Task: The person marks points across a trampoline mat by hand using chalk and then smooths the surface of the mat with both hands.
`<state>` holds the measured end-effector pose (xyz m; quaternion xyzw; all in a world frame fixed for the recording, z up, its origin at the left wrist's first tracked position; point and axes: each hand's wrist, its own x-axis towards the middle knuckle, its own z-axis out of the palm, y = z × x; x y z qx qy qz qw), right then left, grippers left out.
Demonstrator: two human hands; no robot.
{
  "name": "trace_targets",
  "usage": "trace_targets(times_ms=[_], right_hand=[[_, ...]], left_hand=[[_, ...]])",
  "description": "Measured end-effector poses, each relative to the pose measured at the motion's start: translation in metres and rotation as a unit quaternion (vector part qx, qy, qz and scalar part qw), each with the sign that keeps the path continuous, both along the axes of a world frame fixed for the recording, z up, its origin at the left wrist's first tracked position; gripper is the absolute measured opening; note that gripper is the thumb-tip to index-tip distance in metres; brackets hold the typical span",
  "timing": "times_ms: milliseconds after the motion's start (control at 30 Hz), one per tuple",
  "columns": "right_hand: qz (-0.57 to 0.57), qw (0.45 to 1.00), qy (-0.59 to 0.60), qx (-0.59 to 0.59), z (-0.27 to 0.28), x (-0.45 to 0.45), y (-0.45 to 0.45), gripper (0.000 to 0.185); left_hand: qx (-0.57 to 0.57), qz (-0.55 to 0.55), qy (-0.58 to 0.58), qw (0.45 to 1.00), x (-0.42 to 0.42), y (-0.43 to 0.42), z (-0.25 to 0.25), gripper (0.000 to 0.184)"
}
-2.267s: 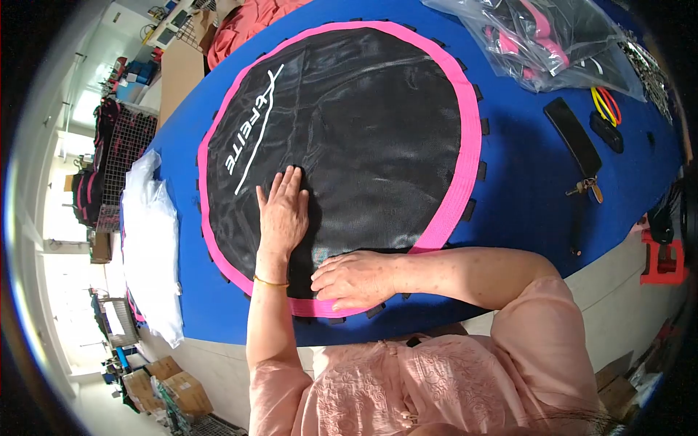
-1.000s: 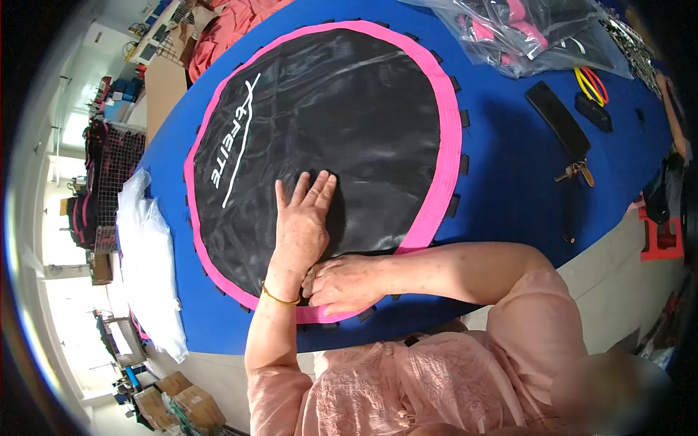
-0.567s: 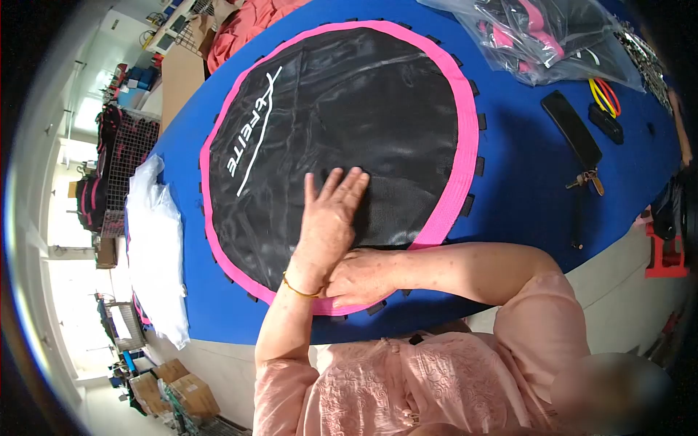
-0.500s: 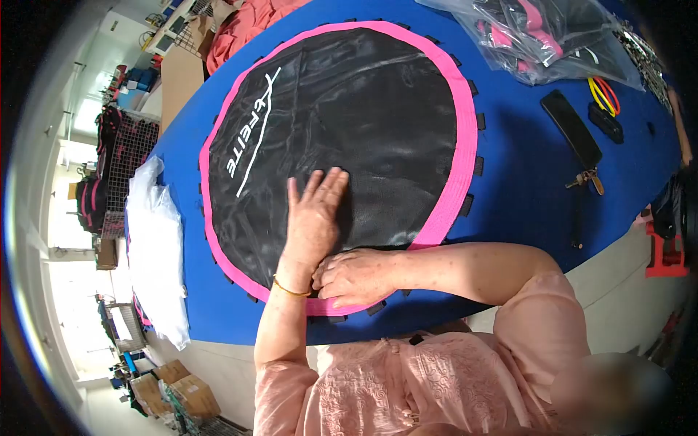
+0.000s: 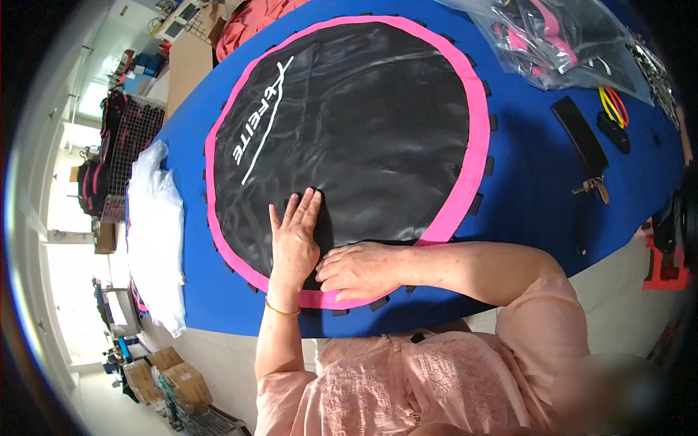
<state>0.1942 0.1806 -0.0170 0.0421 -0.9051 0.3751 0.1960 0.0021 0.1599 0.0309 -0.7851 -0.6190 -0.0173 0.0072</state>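
Observation:
A round black trampoline mat (image 5: pixel 378 138) with a pink border (image 5: pixel 476 145) and white lettering lies spread on a blue-covered table (image 5: pixel 531 189). Small black tabs stick out all around its edge. My left hand (image 5: pixel 294 236) rests flat near the mat's near left part, fingers spread, holding nothing. Beside it, my right hand (image 5: pixel 363 269) lies palm down across the near edge, over the black fabric and the pink border. Its fingers point left, loosely stretched, almost touching my left wrist. What lies under the right palm is hidden.
To the right lie a black phone (image 5: pixel 579 136), keys (image 5: pixel 596 187) and a black item with yellow and red loops (image 5: pixel 614 127). A clear plastic bag (image 5: pixel 556 47) holding pink-and-black pieces sits at the far right. White plastic sheeting (image 5: pixel 156 240) hangs over the left edge.
My left hand has slid left and slightly toward me over the mat. My right hand stays near the same spot, its fingers a little straighter. The whole view has shifted slightly.

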Motion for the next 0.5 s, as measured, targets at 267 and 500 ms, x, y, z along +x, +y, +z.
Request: trace_targets(times_ms=[267, 500], right_hand=[[-0.003, 0.999, 0.048, 0.006, -0.004, 0.001, 0.001, 0.034], [-0.011, 0.998, 0.059, 0.006, -0.009, 0.0, 0.001, 0.034]], left_hand=[[0.034, 0.044, 0.019, 0.998, -0.026, 0.036, -0.01, 0.084], [0.01, 0.061, -0.002, 0.998, -0.026, 0.081, -0.015, 0.083]])
